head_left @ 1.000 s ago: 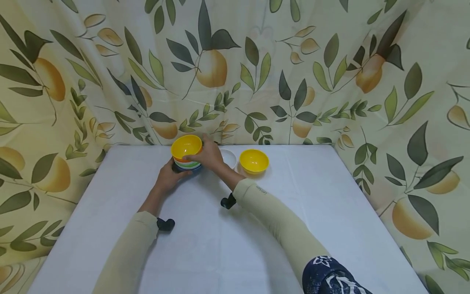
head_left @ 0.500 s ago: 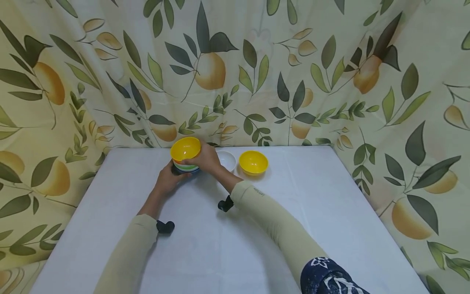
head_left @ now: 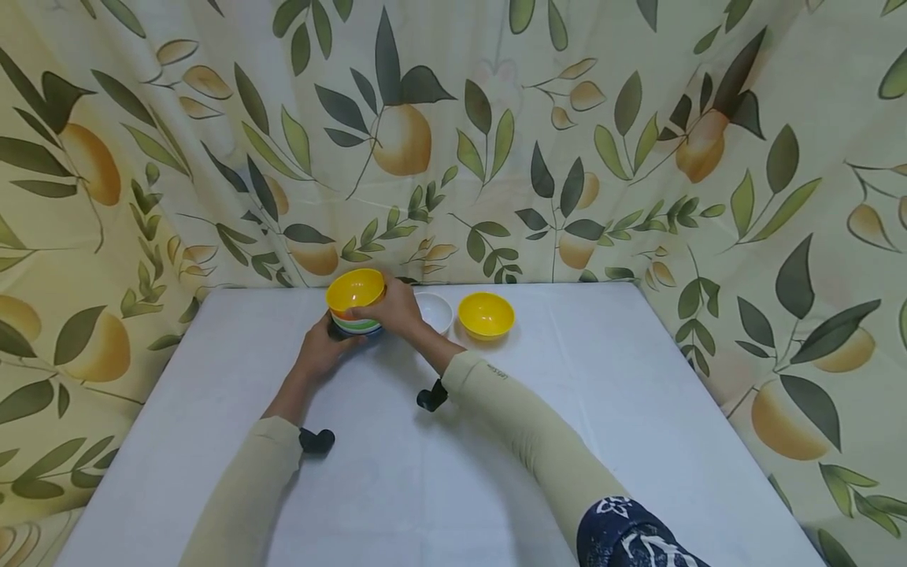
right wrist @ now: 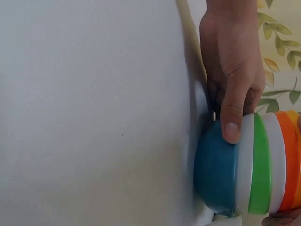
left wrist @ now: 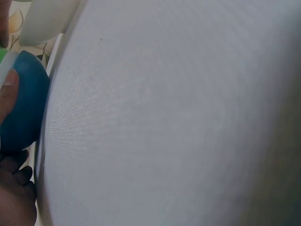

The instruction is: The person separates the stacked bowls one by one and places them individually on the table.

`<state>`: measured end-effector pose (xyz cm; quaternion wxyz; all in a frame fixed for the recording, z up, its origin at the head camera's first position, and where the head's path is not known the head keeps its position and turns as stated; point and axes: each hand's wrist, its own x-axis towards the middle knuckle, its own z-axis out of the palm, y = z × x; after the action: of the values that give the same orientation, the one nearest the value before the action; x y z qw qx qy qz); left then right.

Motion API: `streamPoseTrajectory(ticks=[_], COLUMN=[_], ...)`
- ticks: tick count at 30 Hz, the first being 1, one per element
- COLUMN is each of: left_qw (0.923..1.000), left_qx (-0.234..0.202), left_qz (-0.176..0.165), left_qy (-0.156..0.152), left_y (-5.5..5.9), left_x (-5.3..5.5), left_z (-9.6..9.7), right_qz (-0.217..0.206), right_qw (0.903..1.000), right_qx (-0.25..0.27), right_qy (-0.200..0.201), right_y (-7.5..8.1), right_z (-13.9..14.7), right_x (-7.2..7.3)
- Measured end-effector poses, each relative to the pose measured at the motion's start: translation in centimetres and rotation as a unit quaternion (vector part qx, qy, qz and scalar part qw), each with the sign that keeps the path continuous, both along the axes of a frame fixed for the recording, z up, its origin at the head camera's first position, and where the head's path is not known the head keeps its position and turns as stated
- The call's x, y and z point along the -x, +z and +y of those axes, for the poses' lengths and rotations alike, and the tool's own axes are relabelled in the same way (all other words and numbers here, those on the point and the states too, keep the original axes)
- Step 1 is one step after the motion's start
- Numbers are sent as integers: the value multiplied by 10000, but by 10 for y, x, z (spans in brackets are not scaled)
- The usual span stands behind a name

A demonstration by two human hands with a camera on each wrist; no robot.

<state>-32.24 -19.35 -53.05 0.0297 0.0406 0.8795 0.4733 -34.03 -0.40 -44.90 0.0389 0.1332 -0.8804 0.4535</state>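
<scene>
The right hand (head_left: 396, 307) had slipped slightly lower around the glossy bowl stack (right wrist: 259, 169), just left of the white bowl (head_left: 437, 312). It gripped the sides; the left hand (head_left: 322, 346) held the blue base (right wrist: 215, 169). Right of the white bowl sat a round yellow bowl (head_left: 486, 316). The sleeve lettering (head_left: 497, 372) was illegible.

Blue, white, green, orange, yellow bowl stack (right wrist: 247, 167)

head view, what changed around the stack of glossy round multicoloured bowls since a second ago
The bare right hand has shifted slightly left and down the stack of glossy round multicoloured bowls, its thumb lower. The bare left hand still holds it; the round white bowl and separate round glossy yellow bowl stayed put.
</scene>
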Motion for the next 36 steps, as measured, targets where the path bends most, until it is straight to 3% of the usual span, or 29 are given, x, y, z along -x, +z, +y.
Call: streamPoseTrajectory(ticks=[10, 20, 28, 36], left_qw=[10000, 9997, 9998, 9997], left_qx=[21, -104, -192, -180], left_qz=[62, 228, 67, 181], left_qy=[-2, -39, 37, 44], left_y=[0, 1, 1, 1], left_x=[2, -1, -3, -4], left_z=[1, 1, 2, 2], right_qz=[37, 369, 532, 399], right_qw=[9998, 9986, 9964, 9943], right_qx=[178, 375, 654, 940], right_qy=[43, 97, -3, -306], right_y=[4, 10, 20, 30], right_z=[1, 0, 3, 17], right_x=[-2, -8, -23, -41])
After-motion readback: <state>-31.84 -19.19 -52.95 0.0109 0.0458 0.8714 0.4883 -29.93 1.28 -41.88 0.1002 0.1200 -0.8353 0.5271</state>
